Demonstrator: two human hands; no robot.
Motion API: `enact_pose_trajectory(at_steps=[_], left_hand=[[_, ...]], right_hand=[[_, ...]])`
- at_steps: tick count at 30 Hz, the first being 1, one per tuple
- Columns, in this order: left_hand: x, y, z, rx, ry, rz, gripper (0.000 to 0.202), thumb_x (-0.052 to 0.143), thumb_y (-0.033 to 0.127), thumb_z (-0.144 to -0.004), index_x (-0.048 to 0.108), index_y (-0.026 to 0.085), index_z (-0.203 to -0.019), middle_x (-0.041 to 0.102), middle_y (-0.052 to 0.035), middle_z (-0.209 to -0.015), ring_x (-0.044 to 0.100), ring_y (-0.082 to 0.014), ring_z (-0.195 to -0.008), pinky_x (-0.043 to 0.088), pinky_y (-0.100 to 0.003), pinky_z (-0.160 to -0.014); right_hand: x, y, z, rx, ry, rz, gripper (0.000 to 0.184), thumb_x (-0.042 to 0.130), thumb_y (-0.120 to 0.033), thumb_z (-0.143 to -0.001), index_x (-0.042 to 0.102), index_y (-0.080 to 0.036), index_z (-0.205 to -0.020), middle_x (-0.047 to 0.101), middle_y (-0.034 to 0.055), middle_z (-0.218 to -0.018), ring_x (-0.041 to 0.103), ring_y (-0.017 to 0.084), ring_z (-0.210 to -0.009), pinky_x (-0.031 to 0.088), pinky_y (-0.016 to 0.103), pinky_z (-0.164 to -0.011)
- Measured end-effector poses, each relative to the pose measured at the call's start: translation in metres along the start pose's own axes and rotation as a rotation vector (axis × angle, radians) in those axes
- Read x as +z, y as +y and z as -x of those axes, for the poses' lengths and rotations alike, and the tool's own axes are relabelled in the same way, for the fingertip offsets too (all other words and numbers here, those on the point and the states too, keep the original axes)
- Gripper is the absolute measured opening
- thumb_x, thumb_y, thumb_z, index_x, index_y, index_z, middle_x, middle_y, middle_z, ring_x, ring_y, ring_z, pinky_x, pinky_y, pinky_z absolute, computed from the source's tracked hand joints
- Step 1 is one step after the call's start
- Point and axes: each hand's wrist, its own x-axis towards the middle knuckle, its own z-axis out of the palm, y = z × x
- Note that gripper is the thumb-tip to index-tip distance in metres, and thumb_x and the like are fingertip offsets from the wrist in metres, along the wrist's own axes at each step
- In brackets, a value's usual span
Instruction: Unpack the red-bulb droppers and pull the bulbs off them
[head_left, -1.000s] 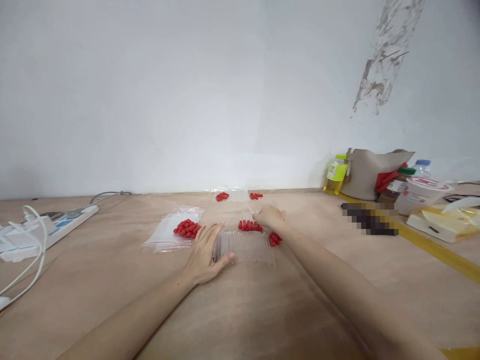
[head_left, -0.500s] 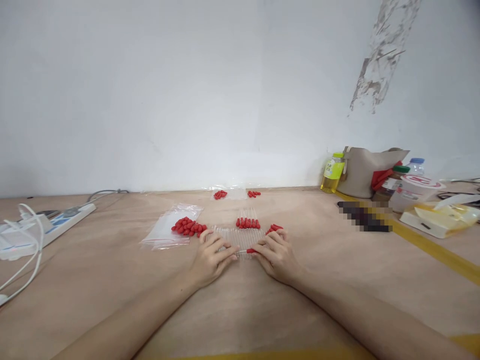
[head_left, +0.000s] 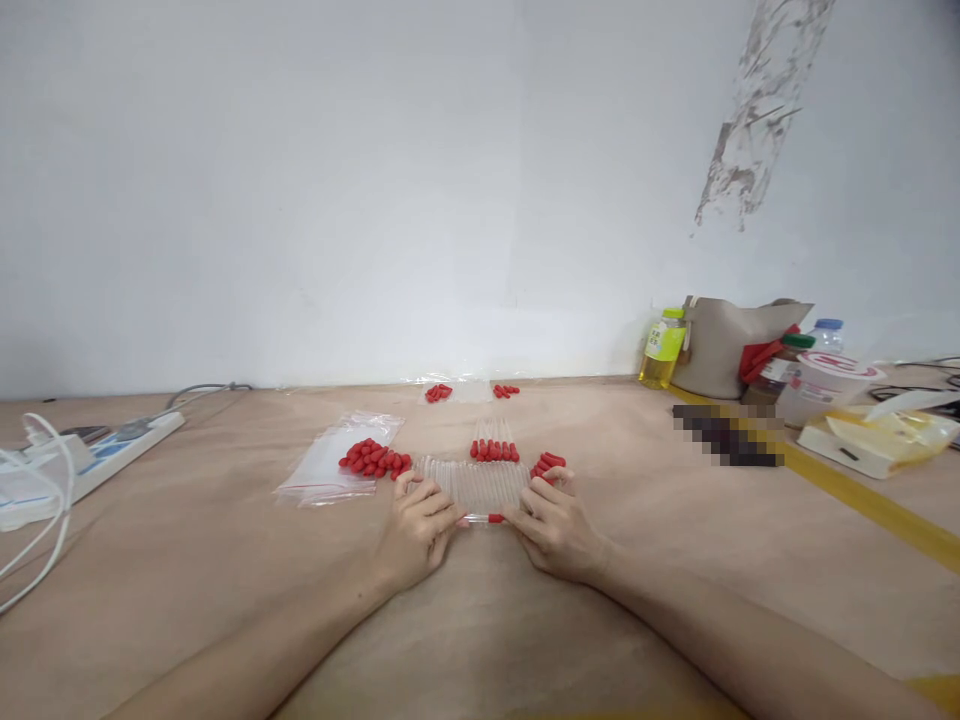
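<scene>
My left hand pinches the left end of a thin clear dropper tube, low in front of me. At the tube's right end, my right hand grips a red rubber bulb, which is partly hidden by the fingers. Just behind the hands lies a row of clear tubes side by side. Farther back, several droppers with red bulbs on them form a line. A heap of red bulbs is beyond my left hand. More red pieces lie close behind my right fingers.
Clear plastic bags lie under and beside the left heap. Bagged red pieces rest by the wall. A power strip with white cables is at left. A yellow bottle, grey bag, tub and tissue pack stand at right.
Both hands have come slightly nearer to me with the tube and bulb, uncovering more of the tube row. The bulb now sits nearer the left fingers, and the view has shifted a little.
</scene>
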Motion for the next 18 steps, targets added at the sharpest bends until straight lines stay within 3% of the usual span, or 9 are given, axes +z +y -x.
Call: enact_pose_trajectory(at_steps=[9, 15, 18], left_hand=[[0.002, -0.002, 0.003, 0.031, 0.010, 0.006, 0.016, 0.047, 0.015, -0.082, 0.061, 0.019, -0.077, 0.059, 0.0010, -0.061, 0.046, -0.0132, -0.065, 0.029, -0.036, -0.076], [0.003, -0.004, 0.004, 0.053, 0.022, -0.003, 0.016, 0.046, 0.015, -0.082, 0.061, 0.019, -0.078, 0.059, 0.0008, -0.062, 0.046, -0.0129, -0.063, 0.031, -0.035, -0.075], [0.001, -0.016, 0.010, -0.010, 0.023, -0.011, 0.017, 0.045, 0.016, -0.084, 0.061, 0.018, -0.077, 0.058, -0.0002, -0.063, 0.047, -0.0130, -0.063, 0.033, -0.034, -0.073]], right_hand=[[-0.007, -0.001, -0.001, -0.017, 0.024, -0.007, 0.015, 0.044, -0.013, -0.077, 0.057, -0.017, -0.075, 0.043, -0.0011, -0.057, 0.034, 0.012, -0.061, 0.023, 0.033, -0.071], [-0.010, 0.000, 0.001, -0.022, 0.055, -0.014, 0.014, 0.046, -0.015, -0.077, 0.058, -0.017, -0.073, 0.043, -0.0008, -0.055, 0.035, 0.012, -0.060, 0.022, 0.031, -0.062], [-0.012, 0.013, 0.009, 0.080, 0.065, -0.057, 0.014, 0.047, -0.017, -0.078, 0.060, -0.018, -0.072, 0.045, -0.0002, -0.056, 0.038, 0.012, -0.060, 0.025, 0.030, -0.060]])
